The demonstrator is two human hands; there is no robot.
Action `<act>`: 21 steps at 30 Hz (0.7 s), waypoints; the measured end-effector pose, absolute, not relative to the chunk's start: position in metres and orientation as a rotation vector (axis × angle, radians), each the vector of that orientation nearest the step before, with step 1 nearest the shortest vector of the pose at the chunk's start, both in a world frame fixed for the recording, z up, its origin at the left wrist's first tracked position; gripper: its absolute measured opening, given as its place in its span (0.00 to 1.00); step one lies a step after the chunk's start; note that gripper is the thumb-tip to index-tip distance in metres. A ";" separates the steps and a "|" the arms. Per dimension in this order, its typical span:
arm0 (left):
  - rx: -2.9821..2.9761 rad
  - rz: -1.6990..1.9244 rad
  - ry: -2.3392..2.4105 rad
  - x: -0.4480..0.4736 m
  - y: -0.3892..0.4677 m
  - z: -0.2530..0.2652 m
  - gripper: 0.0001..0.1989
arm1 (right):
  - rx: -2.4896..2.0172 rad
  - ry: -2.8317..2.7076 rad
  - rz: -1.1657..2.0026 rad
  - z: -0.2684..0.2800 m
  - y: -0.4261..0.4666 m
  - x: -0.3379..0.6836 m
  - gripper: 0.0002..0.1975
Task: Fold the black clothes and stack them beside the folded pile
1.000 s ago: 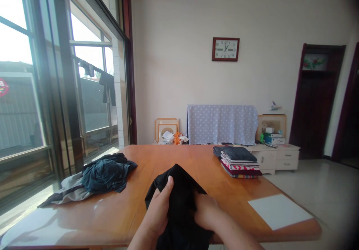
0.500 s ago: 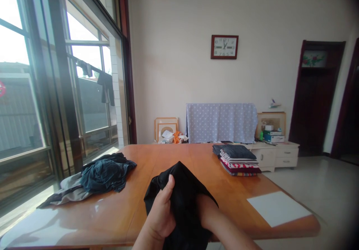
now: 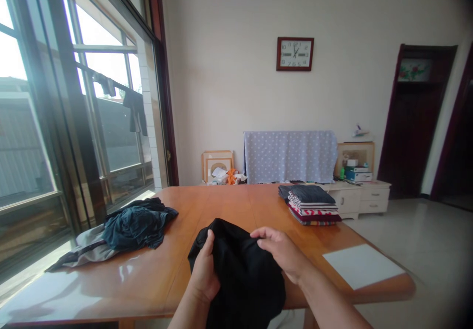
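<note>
A black piece of clothing (image 3: 242,279) is held up over the near edge of the wooden table, its lower part hanging towards me. My left hand (image 3: 205,272) is closed on its left side, thumb on top and the other fingers hidden by the cloth. At the upper right edge, my right hand (image 3: 283,252) has thumb and forefinger close together on the fabric, in a pinch. To the left lies a crumpled heap of dark teal clothes (image 3: 136,225) with a grey garment (image 3: 90,243) under it.
On the wooden table (image 3: 221,201), a folded clothes stack (image 3: 314,206) stands at the far right and a white sheet (image 3: 362,266) lies near the right edge. Behind are a white cabinet (image 3: 373,201) and a dotted cloth cover (image 3: 290,156). A window (image 3: 114,122) is on the left.
My right hand has come out from inside the black clothing and now touches its upper right edge. My left hand keeps its grip, shifted slightly left. The view has tilted a little.
</note>
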State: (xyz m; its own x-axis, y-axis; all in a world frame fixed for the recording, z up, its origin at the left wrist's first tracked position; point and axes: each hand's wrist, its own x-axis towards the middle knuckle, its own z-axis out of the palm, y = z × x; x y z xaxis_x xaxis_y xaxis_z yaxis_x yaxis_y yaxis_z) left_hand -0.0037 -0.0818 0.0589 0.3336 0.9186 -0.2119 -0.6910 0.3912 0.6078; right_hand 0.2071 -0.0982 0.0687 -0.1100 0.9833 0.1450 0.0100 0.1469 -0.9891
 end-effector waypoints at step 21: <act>0.523 1.246 0.539 -0.018 -0.069 0.048 0.31 | -0.965 -0.472 0.616 0.046 -0.070 0.295 0.25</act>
